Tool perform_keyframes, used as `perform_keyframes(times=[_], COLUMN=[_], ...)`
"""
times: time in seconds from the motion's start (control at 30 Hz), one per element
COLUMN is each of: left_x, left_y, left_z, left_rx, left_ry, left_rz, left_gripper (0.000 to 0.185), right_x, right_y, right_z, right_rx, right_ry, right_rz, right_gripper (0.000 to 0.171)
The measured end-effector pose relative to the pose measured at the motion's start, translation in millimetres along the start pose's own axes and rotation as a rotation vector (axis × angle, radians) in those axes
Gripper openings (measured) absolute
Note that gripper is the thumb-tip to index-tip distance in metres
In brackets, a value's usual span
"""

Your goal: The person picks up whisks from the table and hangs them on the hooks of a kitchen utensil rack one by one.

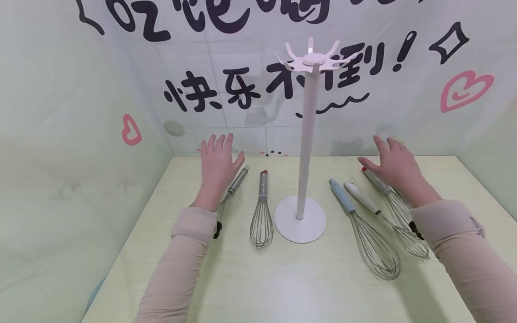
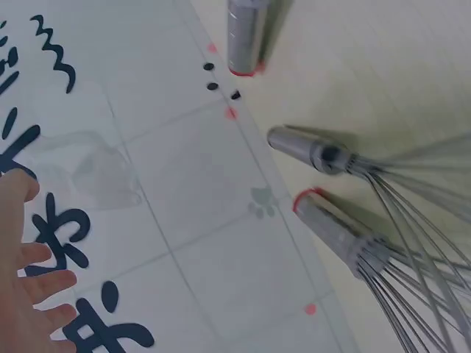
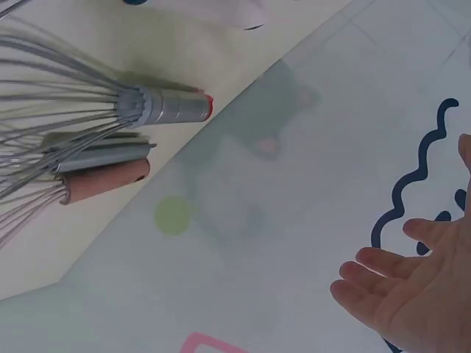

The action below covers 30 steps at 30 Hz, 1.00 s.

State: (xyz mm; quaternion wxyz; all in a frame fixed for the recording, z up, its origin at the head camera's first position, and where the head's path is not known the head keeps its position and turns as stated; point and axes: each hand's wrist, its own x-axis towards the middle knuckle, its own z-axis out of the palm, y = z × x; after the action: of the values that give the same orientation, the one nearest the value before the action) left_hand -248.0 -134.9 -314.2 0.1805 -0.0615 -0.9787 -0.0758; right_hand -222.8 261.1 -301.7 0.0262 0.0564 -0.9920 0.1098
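My left hand [image 1: 218,163], fingers extended, hovers over the table's back left, above a whisk [image 1: 238,180] with a metal handle. That whisk is partly hidden by the arm; a second, red-ended whisk [image 2: 331,224] lies beside it. My right hand [image 1: 397,166] hovers likewise at the back right, fingers spread and holding nothing. Close below it lies another red-ended whisk [image 1: 379,181]. The right wrist view adds a grey-handled whisk [image 3: 110,156] and a copper-coloured whisk handle [image 3: 107,181]. Left of these are a white-handled whisk [image 1: 361,197] and a blue-handled whisk [image 1: 342,196].
A white stand [image 1: 308,143] with a round base and a crown of hooks rises mid-table. Just left of it lies a metal whisk [image 1: 263,186] with a red end. A printed backdrop [image 1: 242,121] borders the table's back edge, and pale walls flank both sides.
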Motion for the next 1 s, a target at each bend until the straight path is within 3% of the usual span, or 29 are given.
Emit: perform_keyframes(times=[0.23, 0.4, 0.57, 0.8, 1.0], left_x=[-3.0, -6.9, -11.0, -18.1, -21.1], left_y=[27.6, 48.9, 68.5, 89.0, 100.1], left_z=[-1.7, -5.1, -10.4, -17.6, -19.6], left_rx=[-0.172, -0.328, -0.478, -0.669, -0.813], left_ry=[0.168, 0.257, 0.259, 0.163, 0.176], left_rz=[0.092, 0.153, 0.173, 0.179, 0.238], left_gripper=[0.048, 0.041, 0.039, 0.04, 0.038], right_x=[0.2, -2.1, -4.4, -8.1, -8.5], right_y=[-18.1, -25.0, -25.9, -23.4, -18.9], right_z=[6.7, 16.4, 28.5, 45.4, 56.1], right_rx=[0.128, 0.157, 0.141, 0.146, 0.168], right_ry=[-0.097, -0.16, -0.187, -0.185, -0.195], right_rz=[0.008, 0.005, -0.016, -0.031, -0.028], right_gripper=[0.085, 0.083, 0.08, 0.075, 0.071])
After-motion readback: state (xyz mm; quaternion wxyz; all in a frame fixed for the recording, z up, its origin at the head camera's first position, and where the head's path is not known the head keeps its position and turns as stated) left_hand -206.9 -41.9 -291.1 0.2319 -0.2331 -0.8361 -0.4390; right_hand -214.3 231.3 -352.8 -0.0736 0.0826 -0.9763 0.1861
